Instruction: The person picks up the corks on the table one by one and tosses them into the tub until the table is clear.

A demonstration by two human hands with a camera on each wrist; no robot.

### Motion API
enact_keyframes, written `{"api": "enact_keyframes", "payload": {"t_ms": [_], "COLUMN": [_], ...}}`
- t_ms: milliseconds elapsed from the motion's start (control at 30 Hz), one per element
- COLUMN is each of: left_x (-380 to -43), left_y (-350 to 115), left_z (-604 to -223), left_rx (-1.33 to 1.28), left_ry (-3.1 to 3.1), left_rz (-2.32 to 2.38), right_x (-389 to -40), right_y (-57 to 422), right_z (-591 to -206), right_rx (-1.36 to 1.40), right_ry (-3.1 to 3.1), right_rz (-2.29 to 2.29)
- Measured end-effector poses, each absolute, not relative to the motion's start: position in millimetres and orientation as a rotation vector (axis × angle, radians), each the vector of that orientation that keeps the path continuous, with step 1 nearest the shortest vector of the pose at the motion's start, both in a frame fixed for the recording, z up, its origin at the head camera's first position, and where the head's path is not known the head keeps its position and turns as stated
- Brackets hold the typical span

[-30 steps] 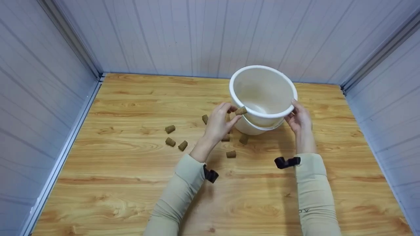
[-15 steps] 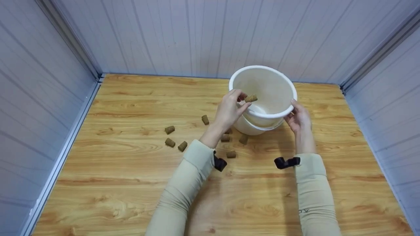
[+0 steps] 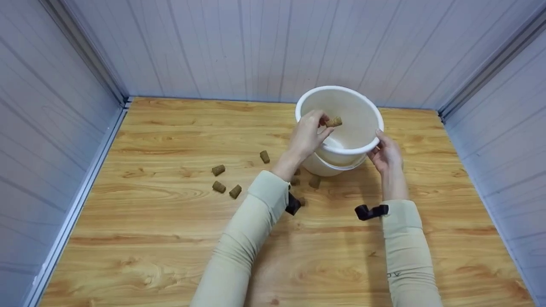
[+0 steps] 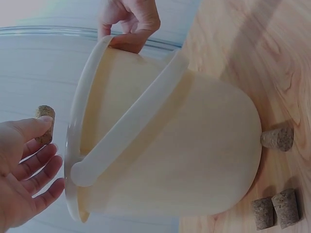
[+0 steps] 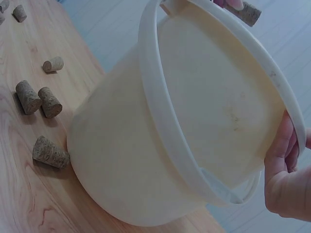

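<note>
My left hand (image 3: 308, 133) pinches a cork stopper (image 3: 335, 122) between thumb and fingers, over the mouth of a white plastic bucket (image 3: 318, 165). In the left wrist view this held cork (image 4: 45, 124) is just outside the rim line, and the other fingers are spread loosely. My right hand (image 3: 388, 155) grips the bucket's rim on its right side, thumb on top and fingers beneath. The bucket's handle (image 4: 131, 121) hangs down across its near side. One loose cork (image 5: 50, 153) lies right by the bucket's base.
Several corks lie on the wood-grain table, among them one cork (image 3: 218, 170) left of the bucket and one cork (image 3: 265, 156) closer to it. My left forearm partly covers others. Pale panel walls (image 3: 222, 51) enclose the table at the back and sides.
My left hand has carried the cork up and to the right, from in front of the bucket's rim to over its mouth. My right hand keeps its hold on the rim.
</note>
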State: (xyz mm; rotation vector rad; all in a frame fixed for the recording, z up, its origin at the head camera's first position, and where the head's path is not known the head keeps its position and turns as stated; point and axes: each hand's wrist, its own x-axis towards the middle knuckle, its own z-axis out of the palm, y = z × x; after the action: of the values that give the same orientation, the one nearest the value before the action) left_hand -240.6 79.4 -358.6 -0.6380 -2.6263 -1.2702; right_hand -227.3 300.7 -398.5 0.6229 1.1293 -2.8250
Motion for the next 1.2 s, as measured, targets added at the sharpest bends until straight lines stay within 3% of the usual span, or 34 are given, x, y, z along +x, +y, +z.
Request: {"api": "enact_keyframes", "payload": {"t_ms": [1200], "left_x": [-238.9], "left_y": [60.2], "left_z": [-352.3], "left_rx": [-0.596], "left_ry": [-2.54], "left_rz": [-1.227], "right_x": [-231.7], "right_y": [298.5], "right_z": [-398.9], "right_rx": [0.531], "right_ry": [1.248], "right_rz": [-2.803]}}
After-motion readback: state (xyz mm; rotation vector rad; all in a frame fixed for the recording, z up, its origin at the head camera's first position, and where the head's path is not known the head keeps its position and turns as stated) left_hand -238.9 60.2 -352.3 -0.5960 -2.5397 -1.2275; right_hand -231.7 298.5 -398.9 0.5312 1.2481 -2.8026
